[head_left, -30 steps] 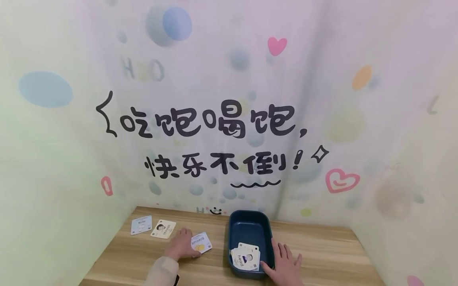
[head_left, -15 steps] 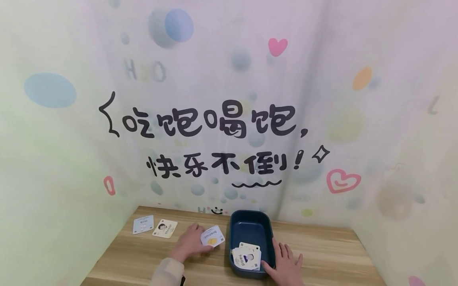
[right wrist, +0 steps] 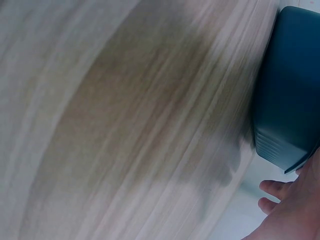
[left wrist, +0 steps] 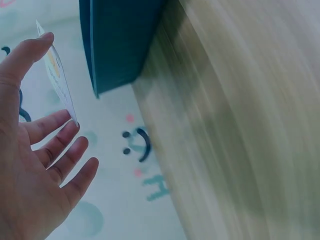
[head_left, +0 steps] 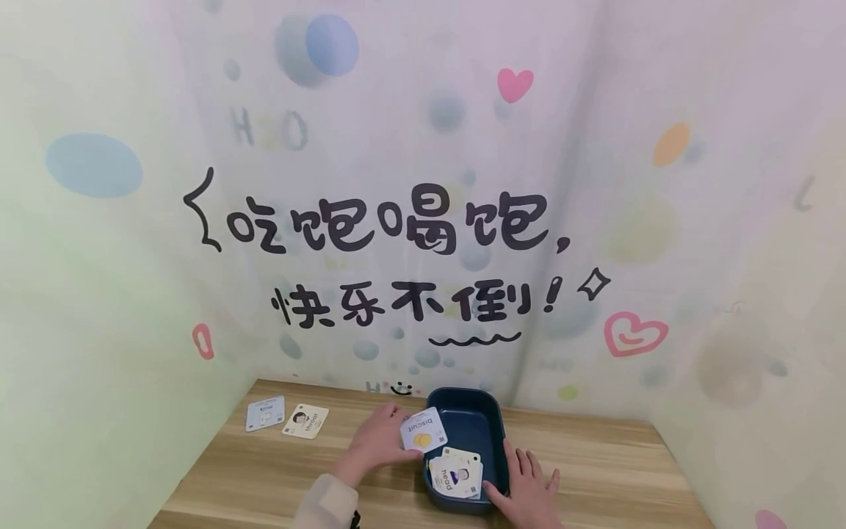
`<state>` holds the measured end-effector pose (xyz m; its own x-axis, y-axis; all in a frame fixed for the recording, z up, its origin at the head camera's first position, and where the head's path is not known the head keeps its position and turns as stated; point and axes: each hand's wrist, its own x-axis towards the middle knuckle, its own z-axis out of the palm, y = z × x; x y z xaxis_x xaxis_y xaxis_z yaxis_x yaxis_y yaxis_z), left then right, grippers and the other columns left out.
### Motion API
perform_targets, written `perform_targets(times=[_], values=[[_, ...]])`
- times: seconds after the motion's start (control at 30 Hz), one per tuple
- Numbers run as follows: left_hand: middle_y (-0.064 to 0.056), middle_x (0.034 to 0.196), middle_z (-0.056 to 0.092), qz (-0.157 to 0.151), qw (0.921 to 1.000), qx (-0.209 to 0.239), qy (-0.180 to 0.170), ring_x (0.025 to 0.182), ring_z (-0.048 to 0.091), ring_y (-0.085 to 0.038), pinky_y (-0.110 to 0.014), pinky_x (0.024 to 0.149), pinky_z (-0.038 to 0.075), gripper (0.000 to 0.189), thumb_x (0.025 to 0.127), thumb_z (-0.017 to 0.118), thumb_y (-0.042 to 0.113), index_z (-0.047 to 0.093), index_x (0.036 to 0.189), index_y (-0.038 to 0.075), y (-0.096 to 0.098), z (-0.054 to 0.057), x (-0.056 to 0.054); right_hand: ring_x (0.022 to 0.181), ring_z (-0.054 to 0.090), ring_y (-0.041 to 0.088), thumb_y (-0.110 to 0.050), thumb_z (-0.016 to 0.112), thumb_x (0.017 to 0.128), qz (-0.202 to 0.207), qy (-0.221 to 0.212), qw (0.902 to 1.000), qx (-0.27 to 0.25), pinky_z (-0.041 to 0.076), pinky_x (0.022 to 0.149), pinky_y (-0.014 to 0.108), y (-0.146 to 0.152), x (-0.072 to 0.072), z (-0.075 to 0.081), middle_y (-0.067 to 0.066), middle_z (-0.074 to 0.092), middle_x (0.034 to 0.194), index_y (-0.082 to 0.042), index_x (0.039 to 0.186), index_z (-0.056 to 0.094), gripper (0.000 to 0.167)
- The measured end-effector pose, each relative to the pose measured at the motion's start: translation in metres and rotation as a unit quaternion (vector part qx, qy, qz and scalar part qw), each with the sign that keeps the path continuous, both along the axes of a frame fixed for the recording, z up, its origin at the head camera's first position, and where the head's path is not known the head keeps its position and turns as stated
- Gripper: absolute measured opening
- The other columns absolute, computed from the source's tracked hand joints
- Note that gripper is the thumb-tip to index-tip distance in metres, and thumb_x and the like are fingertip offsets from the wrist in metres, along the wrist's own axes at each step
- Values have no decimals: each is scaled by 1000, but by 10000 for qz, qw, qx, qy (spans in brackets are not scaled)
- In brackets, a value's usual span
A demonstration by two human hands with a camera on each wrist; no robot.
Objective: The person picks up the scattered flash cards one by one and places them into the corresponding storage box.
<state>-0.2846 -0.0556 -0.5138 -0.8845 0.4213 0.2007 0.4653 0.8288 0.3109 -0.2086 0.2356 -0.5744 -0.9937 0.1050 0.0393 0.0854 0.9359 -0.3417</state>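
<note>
My left hand (head_left: 378, 442) pinches a pale blue "biscuit" card (head_left: 424, 430) by its edges, thumb on the near edge and fingertips on the far one. The card is over the left rim of a dark blue rectangular bin (head_left: 490, 433). In the left wrist view, the card (left wrist: 59, 80) stands nearly edge-on between thumb and fingers. Inside the bin's near end lies a small pile of cards, with a "head" card (head_left: 456, 477) on top. My right hand (head_left: 531, 491) rests on the bin's right side, fingers straight and spread, thumb over the rim.
A "milk" card (head_left: 265, 414) and a "throat" card (head_left: 306, 421) lie at the back left of the wooden table (head_left: 251, 477). Behind the table hangs a printed curtain (head_left: 396, 132) with dark lettering, and similar walls close both sides.
My left hand has lifted the biscuit card off the table and carried it right, to over the bin's left rim. The right hand stays against the bin.
</note>
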Motion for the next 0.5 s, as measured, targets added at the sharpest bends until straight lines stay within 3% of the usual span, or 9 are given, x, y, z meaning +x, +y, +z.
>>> perform_targets(times=[0.5], values=[[-7,124,57,-506,9985,3,-212,110,53,-23,-40,93,54,78,71,80,59,62,129,11,29,-5,18,137,34,51,-67,65,81,7,52,10000,-10,7,105,87,1,-1,-3,28,45,147,-12,153,34,96]])
